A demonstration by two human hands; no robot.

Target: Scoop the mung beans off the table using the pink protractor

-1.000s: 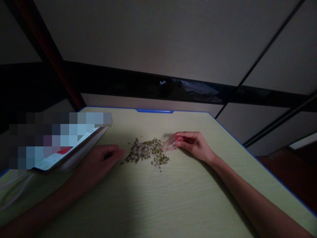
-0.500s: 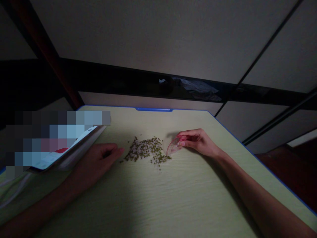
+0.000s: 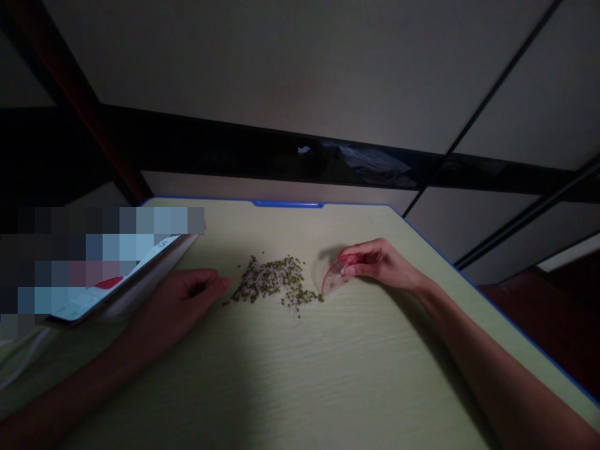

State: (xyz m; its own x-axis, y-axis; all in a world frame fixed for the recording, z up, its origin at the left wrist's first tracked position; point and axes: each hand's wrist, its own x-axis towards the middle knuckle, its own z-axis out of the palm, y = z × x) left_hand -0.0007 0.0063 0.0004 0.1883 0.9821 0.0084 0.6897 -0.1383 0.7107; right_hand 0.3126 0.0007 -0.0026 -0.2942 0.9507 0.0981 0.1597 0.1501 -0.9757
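Plainly, at the left edge of the frame, I note a lit device (image 3: 77,302), partly masked, on the pale tabletop (image 3: 300,387). Left of centre, the left hand (image 3: 175,300) rests half curled, thumb forward; I see nothing in it, but its palm is hidden, so I cannot tell whether it grips anything. Mid-frame lie the small green grains (image 3: 269,280), mixed with paler bits, in a loose patch with strays at its margins. Just right of them, the right hand (image 3: 385,265) pinches a clear, red-tinged piece (image 3: 334,279) between thumb and fingers, its lower tip close to the outermost grains; contact cannot be confirmed. In my judgement, good practice here calls for a firm pinch, the edge set low and level, and short, gentle strokes; a steep or hasty edge could scatter grains.
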